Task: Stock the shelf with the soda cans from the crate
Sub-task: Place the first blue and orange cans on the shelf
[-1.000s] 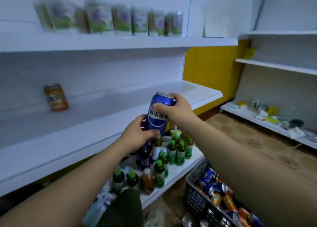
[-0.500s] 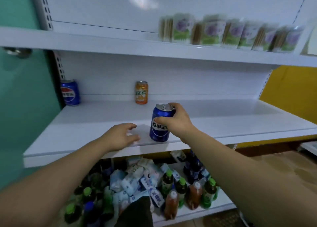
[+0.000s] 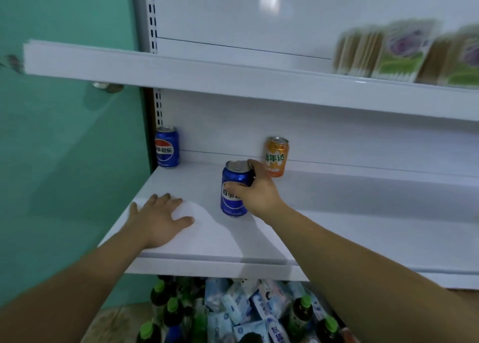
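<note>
A blue soda can (image 3: pixel 234 191) stands upright on the white middle shelf (image 3: pixel 350 228), near the front and a bit left of the middle. Its bottom looks to sit on the shelf. The right hand (image 3: pixel 259 191) holds it from the right side. The fingers (image 3: pixel 255 165) curl round the top and back of the can, and the thumb lies across its front, over the white letters.

The left hand (image 3: pixel 158 219) rests flat on the same shelf, to the left of the can and not touching it. Its fingers are straight and spread wide, and it holds nothing.

Behind the held can, by the back wall, stands an orange can (image 3: pixel 276 156). It is just behind the right hand. Far back in the left corner stands another blue can (image 3: pixel 167 146), well apart from the other two. Both stand upright.

Above is an upper shelf (image 3: pixel 220 80), also white. On its right end sit some packs (image 3: pixel 394 53) with purple and green on them. They are too blurry to tell what they are.

Below the middle shelf is a heap of things. There are dark bottles with green caps (image 3: pixel 302 310) and light blue packets (image 3: pixel 239 303) lying all mixed up together.

A green wall (image 3: pixel 64 166) is on the left of the shelves.
</note>
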Demonstrator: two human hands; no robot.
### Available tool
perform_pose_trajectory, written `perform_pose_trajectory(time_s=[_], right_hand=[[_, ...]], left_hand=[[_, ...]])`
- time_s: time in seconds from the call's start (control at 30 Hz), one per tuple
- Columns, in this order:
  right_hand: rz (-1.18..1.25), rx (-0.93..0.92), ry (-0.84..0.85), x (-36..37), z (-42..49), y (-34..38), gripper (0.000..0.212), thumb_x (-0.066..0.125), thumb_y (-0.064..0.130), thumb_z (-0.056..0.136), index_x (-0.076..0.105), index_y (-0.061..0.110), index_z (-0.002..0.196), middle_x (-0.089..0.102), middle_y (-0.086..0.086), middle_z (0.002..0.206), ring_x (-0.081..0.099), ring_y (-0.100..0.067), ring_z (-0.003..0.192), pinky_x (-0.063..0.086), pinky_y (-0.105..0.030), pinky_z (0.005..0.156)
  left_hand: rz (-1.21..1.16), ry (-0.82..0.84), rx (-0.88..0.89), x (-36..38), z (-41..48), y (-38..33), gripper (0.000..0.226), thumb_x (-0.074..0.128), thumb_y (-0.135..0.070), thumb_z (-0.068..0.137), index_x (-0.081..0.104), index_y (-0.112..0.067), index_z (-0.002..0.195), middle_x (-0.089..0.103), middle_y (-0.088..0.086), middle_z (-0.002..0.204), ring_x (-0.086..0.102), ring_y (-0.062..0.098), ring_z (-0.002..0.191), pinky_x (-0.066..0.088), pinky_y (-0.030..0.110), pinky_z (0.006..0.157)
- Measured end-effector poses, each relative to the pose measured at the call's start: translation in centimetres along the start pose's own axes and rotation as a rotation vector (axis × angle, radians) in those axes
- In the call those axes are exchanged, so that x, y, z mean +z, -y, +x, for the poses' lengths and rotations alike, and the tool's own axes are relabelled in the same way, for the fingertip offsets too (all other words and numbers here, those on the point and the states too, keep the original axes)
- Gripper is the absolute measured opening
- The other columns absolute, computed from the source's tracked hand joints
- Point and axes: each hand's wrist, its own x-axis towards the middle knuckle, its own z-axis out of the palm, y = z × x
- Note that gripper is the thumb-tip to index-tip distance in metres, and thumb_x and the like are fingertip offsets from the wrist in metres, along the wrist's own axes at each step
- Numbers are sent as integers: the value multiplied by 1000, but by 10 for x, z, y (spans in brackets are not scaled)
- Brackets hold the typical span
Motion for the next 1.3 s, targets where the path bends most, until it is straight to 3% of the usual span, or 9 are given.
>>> perform_pose_trajectory(time_s=[0.13, 0.33, 0.7, 0.87, 1.1, 1.2, 1.3], right_hand=[[-21, -8, 47, 35, 43, -5, 59, 79, 18, 78, 47, 24, 127, 60, 2, 122, 59, -21, 113, 50, -39, 97], [-131, -34, 206, 54, 83, -4, 92, 79, 11, 78, 21, 24, 149, 48, 7, 129, 47, -13, 119, 41, -30, 97], [-203, -113, 47, 104, 150, -18, 74, 78, 18, 80, 35, 21, 141, 52, -2, 136, 53, -20, 122, 40, -27, 93], [-235, -101, -2, 120, 168, -24, 79, 78, 26, 79, 33, 19, 143, 50, -5, 138, 53, -24, 122, 45, -40, 101], [-247, -54, -27, 130, 176, -19, 82, 76, 31, 82, 27, 19, 146, 48, -6, 140, 52, -27, 124, 44, -42, 100], [-280, 3, 16, 123, 167, -10, 87, 75, 35, 82, 23, 16, 148, 43, -9, 143, 48, -28, 128, 41, -34, 96], [-469, 18, 77, 87, 139, 7, 90, 68, 45, 86, 17, 12, 152, 32, -13, 151, 40, -29, 134, 36, -29, 94]], left_hand=[[-21, -21, 7, 3, 5, 4, 73, 28, -73, 87, 12, -40, 151, 2, -10, 161, 1, 17, 148, 1, 54, 117], [-56, -9, 15, 5, 6, 7, 76, 27, -74, 87, 6, -41, 152, -5, -10, 161, -7, 14, 148, -4, 54, 117], [-18, 49, 16, 2, 5, 5, 76, 19, -73, 88, -8, -39, 151, -18, -9, 159, -19, 13, 146, -11, 54, 116], [-8, 54, 16, 2, 4, 5, 77, 18, -74, 88, -8, -38, 151, -18, -9, 159, -20, 13, 146, -11, 54, 116], [-26, 52, 8, 3, 7, 5, 79, 19, -76, 86, -6, -38, 151, -17, -10, 159, -19, 13, 146, -12, 54, 116], [-43, 42, 12, 2, 6, 5, 80, 21, -76, 86, -3, -38, 151, -15, -9, 160, -17, 13, 146, -12, 54, 115], [-64, 44, 18, 0, 6, 6, 80, 23, -76, 86, 0, -38, 152, -11, -8, 161, -13, 15, 147, -9, 56, 115]])
